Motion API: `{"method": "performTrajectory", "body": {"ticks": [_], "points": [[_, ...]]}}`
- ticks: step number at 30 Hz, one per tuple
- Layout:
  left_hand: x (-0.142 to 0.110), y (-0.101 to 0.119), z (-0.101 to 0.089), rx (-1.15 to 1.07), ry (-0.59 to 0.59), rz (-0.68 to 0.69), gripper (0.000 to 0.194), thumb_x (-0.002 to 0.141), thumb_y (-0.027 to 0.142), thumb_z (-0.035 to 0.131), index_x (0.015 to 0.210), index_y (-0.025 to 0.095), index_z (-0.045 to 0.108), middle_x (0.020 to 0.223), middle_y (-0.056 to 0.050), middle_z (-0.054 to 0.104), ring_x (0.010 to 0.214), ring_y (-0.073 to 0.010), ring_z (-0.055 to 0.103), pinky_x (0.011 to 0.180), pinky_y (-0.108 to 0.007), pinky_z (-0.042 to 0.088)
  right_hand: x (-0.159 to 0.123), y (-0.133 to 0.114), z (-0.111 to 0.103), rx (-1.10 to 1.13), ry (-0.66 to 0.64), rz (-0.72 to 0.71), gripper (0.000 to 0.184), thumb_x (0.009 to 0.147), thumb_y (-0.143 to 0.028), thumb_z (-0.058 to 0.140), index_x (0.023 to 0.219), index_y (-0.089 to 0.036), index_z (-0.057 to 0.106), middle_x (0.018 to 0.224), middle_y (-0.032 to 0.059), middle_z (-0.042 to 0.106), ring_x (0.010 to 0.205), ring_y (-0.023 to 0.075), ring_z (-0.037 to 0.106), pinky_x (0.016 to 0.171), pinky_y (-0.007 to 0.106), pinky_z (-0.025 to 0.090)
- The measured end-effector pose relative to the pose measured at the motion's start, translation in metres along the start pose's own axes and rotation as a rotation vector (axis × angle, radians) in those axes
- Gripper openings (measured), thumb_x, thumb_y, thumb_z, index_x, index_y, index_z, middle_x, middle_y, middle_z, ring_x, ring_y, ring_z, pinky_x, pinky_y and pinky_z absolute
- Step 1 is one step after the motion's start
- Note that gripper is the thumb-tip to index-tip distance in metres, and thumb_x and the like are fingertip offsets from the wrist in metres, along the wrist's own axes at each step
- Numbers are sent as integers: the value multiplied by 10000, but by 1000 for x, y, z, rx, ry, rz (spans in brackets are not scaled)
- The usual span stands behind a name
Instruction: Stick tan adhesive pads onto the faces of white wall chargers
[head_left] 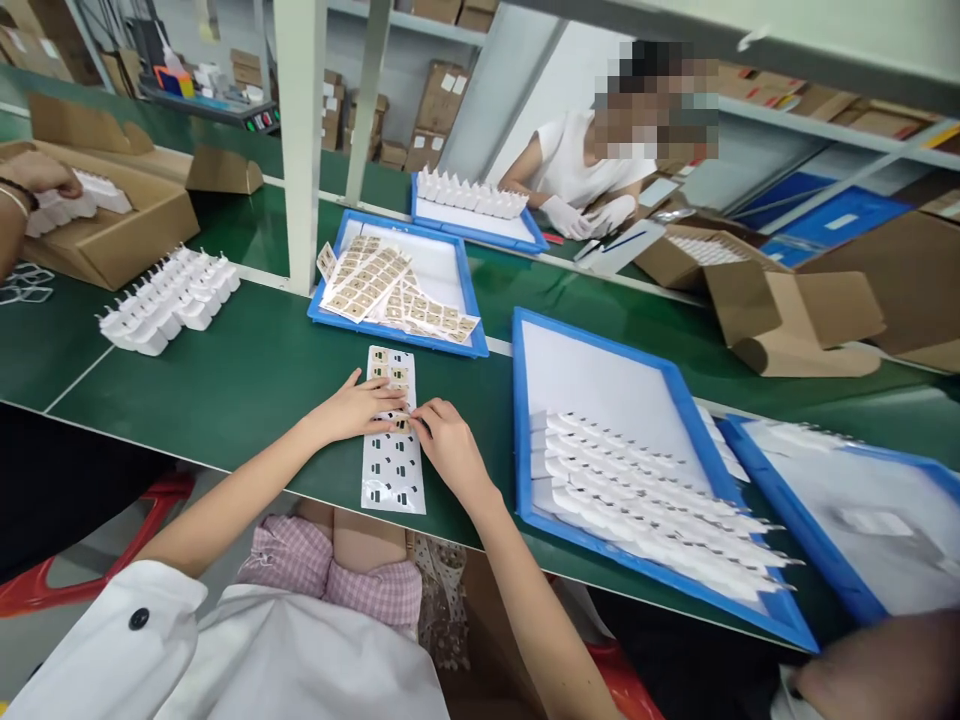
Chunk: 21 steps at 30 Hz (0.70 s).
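A white label sheet (392,470) lies on the green table in front of me, with gold-brown stickers at its far end and dark marks where stickers were. My left hand (358,408) rests flat on the sheet's left side, fingers stretched toward the middle. My right hand (448,448) is pinched at the sheet's right edge, fingertips closed on a small sticker (403,422). The two hands nearly touch at the fingertips.
A blue tray (480,348) with more sticker sheets lies beyond the sheet. To the right a blue tray (525,470) holds rows of white plug parts. Loose white parts (169,300) sit left, near cardboard boxes. A person in white gloves works across the table.
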<state>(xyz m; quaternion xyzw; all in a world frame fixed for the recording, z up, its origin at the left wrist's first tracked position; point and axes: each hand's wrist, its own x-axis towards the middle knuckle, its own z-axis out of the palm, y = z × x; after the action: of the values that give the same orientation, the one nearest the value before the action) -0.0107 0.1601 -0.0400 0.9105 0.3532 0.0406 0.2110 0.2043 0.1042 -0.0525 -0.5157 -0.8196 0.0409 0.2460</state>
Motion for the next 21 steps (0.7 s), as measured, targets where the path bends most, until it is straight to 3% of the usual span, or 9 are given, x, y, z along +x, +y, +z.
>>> {"method": "performTrajectory", "body": {"ticks": [9,13,15,17,19,21], "points": [[-1,-8,2,-48,-26,39,555,1021,544,474,1534,332,462,1667,-14,368,1598,-299,242,1286,-618,26,-15,-16,-15,-180,-12,-147,310,1023,-169,448,785,-208,644,805,101,623,782,256,552,674,367,459],[3,-3,5,-25,3,23,574,985,556,534,1514,336,495,1647,-4,413,1583,-286,285,1297,-548,94,-24,-19,-29,-138,60,-181,319,1024,-187,432,777,-219,632,772,92,626,756,250,577,688,367,467],[1,1,1,10,68,-14,576,960,555,579,1494,348,518,1634,15,442,1570,-262,315,1295,-492,155,-30,-19,-33,-19,165,-76,288,1024,-281,465,805,-229,644,778,82,649,726,240,603,672,362,479],[-11,0,-9,62,199,-99,551,950,548,601,1467,366,544,1616,28,475,1560,-243,325,1290,-459,187,-39,-22,-32,196,257,138,279,984,-429,545,808,-247,662,781,65,673,693,231,624,638,352,491],[-38,-9,-25,125,400,-264,484,985,505,555,1441,340,564,1583,-9,512,1543,-252,335,1282,-467,211,-51,-30,-28,436,252,361,331,905,-551,623,760,-259,677,762,56,684,673,234,636,602,344,498],[-78,-27,-42,186,637,-516,434,1039,401,436,1426,245,558,1523,-112,539,1496,-299,373,1247,-524,261,-63,-41,-20,634,183,514,371,828,-608,680,702,-260,689,753,61,689,682,246,645,578,340,504]]}}
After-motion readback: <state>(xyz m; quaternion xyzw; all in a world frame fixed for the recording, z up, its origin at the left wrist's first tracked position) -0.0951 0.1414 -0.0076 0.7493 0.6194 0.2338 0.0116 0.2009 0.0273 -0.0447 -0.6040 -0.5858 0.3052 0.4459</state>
